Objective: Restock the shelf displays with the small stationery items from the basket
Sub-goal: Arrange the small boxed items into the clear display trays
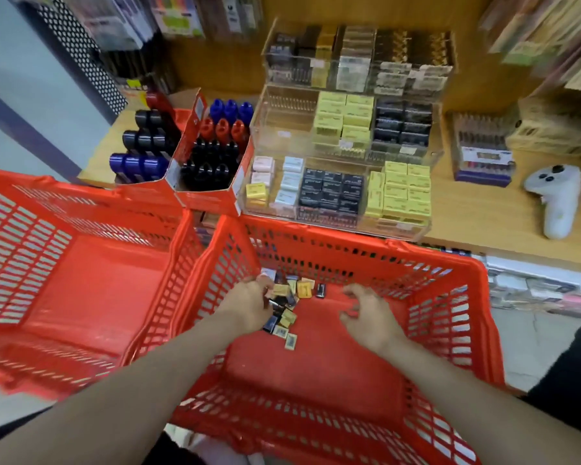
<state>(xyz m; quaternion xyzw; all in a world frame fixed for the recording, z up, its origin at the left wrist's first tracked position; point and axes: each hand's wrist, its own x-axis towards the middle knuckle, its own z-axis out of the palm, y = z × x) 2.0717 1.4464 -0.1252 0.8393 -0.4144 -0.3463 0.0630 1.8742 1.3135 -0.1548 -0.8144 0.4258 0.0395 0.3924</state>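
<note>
reaching into the red basket (450, 317) with both hands, among small boxes (291, 307) of stationery.

the left hand (249, 305) sits at the heap of boxes on the basket floor, fingers curled around a few of them; how many it holds is blurred. the right hand (369, 313) hovers just beside the heap, fingers loosely curled, holding nothing. the boxes are yellow, black and white, piled near the far left corner of the basket. a second red basket (64, 263) stands touching it on the left. beyond both, on the wooden surface (483, 213), a clear tiered display (342, 146) holds rows of yellow, black and white boxes, with red cartons of blue, red and black bottles (215, 142) beside it. a white controller (555, 196) lies to the right of the display.
</note>
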